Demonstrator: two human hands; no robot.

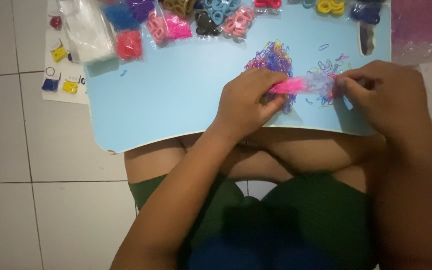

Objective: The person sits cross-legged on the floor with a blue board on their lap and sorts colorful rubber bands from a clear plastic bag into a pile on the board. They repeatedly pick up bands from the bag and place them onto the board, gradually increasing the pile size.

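Both hands over light blue board [176, 95]: left hand [248, 100] and right hand [381, 95] pinch a small clear packet [303, 85], seemingly pink-filled; loose tiny bands [273, 57] scattered behind.

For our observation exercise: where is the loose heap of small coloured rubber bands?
Head view: the heap of rubber bands lies on the light-blue tray, right of centre, just beyond the left hand.
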